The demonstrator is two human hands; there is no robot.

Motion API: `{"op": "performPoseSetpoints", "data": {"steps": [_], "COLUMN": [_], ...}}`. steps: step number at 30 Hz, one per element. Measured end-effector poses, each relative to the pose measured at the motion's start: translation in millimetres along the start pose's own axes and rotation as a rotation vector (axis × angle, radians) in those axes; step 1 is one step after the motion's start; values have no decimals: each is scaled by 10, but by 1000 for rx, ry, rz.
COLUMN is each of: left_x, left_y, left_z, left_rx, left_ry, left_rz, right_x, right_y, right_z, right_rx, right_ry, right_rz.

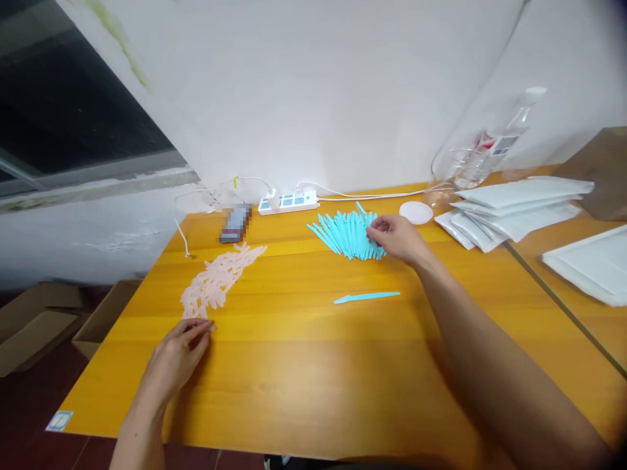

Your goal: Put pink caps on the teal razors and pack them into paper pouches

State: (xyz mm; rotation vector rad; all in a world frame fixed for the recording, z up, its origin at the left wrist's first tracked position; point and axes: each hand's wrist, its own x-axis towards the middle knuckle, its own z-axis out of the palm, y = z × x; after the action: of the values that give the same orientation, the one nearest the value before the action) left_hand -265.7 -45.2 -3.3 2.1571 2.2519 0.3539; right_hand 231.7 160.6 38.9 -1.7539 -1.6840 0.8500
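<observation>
My right hand reaches to the far side of the yellow wooden table, its fingers pinching at the right edge of a fanned pile of turquoise plastic knives. One turquoise knife lies alone nearer to me, in the middle of the table. My left hand rests on the table at the left, fingers held together, with the fingertips touching the near end of a row of pale pink plastic utensils.
A white power strip with cables and a phone lie at the back edge. A white lid, a plastic bottle and stacked white packets sit at the right. Cardboard boxes stand on the floor at the left.
</observation>
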Motion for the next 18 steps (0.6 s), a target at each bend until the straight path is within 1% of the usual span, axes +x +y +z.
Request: {"op": "performPoseSetpoints", "data": {"steps": [2,3,5,6,7,9,10,11,12,14,16,18], "left_x": [41,80,197,273,357,531,611,677,728,777,768,731], "left_y": [134,268,672,927,1198,1719,1938,2118,2256,2418,2474,2480], "left_z": [-34,-45,-39,-18,16,109,162,213,260,330,372,397], "left_rx": [-47,-105,-297,-413,-538,-748,-830,-902,-957,-1012,-1018,-1005], "left_ry": [7,16,0,-29,-91,-254,-316,-343,-363,-375,-372,-363], "left_rz": [32,43,58,51,66,126,117,86,84,81,91,96], "right_x": [-252,-379,-601,-687,-754,-835,-854,-863,-866,-864,-867,-876], "right_y": [17,46,130,175,216,274,289,295,295,287,281,279], "right_z": [-59,-72,-69,-56,-41,-14,-5,1,3,5,13,30], "right_rx": [208,278,307,285,249,170,133,99,70,32,14,11], "right_ry": [-224,-334,-502,-553,-580,-567,-533,-496,-467,-441,-436,-438], "right_rz": [-74,-98,-147,-174,-200,-240,-255,-272,-291,-325,-349,-363]}}
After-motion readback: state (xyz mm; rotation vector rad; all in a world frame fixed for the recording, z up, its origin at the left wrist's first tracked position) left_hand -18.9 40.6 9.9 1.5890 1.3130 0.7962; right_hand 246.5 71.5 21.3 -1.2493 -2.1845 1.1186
